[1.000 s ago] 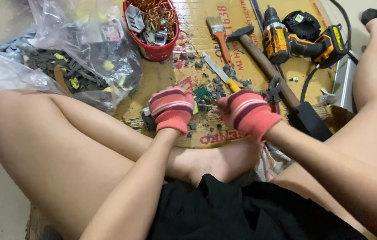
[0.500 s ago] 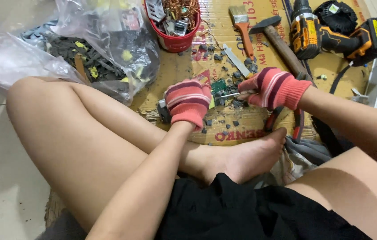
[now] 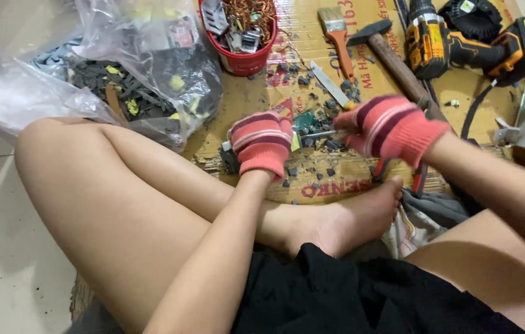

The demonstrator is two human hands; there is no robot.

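I log, left to right: plastic bag (image 3: 89, 68) of dark scrap, red bucket (image 3: 244, 59) of copper wire. Left hand (image 3: 262, 143), gloved, is clenched on a small green circuit board (image 3: 304, 121) pinned to the cardboard sheet (image 3: 262, 93) on the floor. Right hand (image 3: 389, 127) grips a slim metal tool (image 3: 319, 133), probably a screwdriver; the view is blurred. Its tip points at the left fingers: a slip could jab the glove. Pried chips could fly toward the bare foot (image 3: 349, 216). Hammer (image 3: 392, 52) and drill (image 3: 460, 43) lie well apart.
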